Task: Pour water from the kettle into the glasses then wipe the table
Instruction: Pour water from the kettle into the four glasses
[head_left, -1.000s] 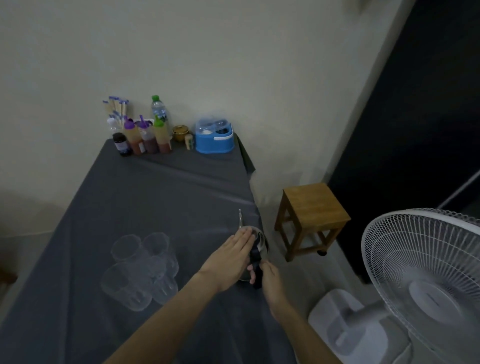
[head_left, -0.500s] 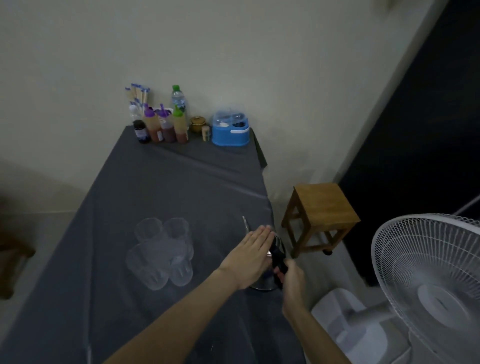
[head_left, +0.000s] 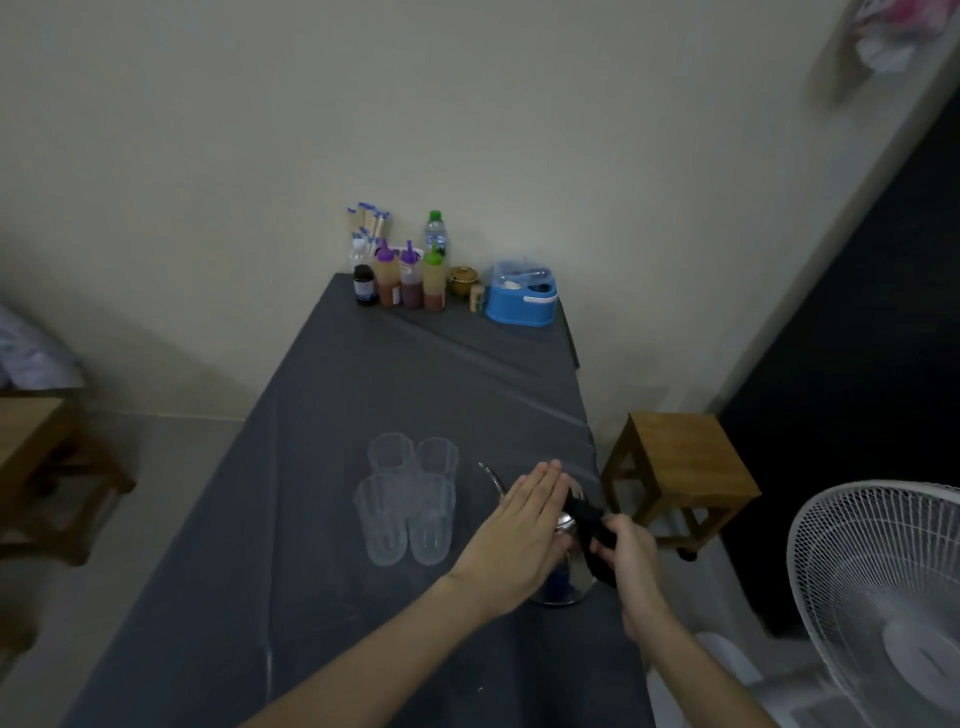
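A steel kettle (head_left: 566, 582) with a thin curved spout (head_left: 492, 475) and a black handle stands near the right edge of the grey-clothed table (head_left: 363, 395). My left hand (head_left: 519, 535) lies flat on top of the kettle, fingers straight and together, hiding the lid. My right hand (head_left: 626, 545) is closed around the black handle. Several clear glasses (head_left: 408, 499) stand clustered just left of the kettle, a short gap from the spout. They look empty.
Sauce bottles (head_left: 410, 275), a water bottle and a blue box (head_left: 522, 301) line the table's far end at the wall. A wooden stool (head_left: 680, 473) stands right of the table, a white fan (head_left: 883, 592) at the lower right, wooden furniture (head_left: 47, 467) at the left.
My view has swung left, so the table and glasses sit further right in frame. Both hands stay on the kettle, which keeps its place on the table.
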